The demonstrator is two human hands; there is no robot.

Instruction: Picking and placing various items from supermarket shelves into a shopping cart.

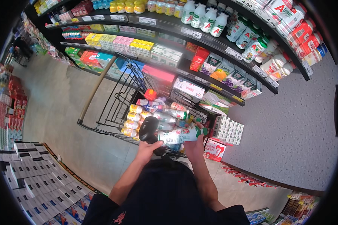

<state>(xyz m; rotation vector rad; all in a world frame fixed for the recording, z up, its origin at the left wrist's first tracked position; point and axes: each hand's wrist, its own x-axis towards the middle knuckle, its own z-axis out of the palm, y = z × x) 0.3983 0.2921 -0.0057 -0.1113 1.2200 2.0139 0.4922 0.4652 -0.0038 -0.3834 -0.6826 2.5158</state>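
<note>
In my right hand (pixel 193 143) is a white plastic drink bottle (pixel 180 135) with a green cap, lying sideways above the cart. My left hand (pixel 148 149) is closed on a black handheld scanner (pixel 148 129); its thumb reaches the bottle's base end. Behind them stands a black wire shopping cart (pixel 108 123) with a brown handle bar. In its basket lie yellow-and-white bottles (pixel 131 124), more green-capped white bottles (pixel 174 113) and a red-capped container (pixel 150 95). My hands and the bottle hide part of the load.
Shelves hold white bottles (pixel 211 19), drink cartons (pixel 233 75) and small boxes (pixel 124 43). Boxed milk packs (pixel 230 130) stand right of the cart. Stacked white cartons (pixel 36 174) fill the lower left, with red cartons (pixel 18 112) above. A person (pixel 22 45) is far off, upper left.
</note>
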